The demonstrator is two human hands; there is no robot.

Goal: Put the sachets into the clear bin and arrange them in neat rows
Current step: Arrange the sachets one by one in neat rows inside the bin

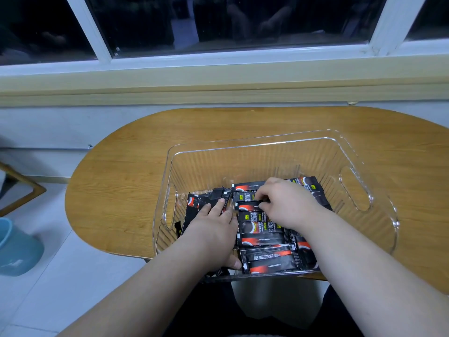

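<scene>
Sachets (264, 242) lying in clear bin (243, 161).
My left hand (213, 229) flat at 9 o'clock; right hand (284, 203) pinches centre sachet (247, 206).

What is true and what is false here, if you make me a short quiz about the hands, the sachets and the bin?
1. Both the left hand and the right hand reach into the clear bin. True.
2. The sachets are white. False: they are black with red marks.
3. The clear bin stands on a wooden table. True.
4. The right hand lies flat and open. False: its fingers curl and pinch a sachet in the middle row.
</scene>
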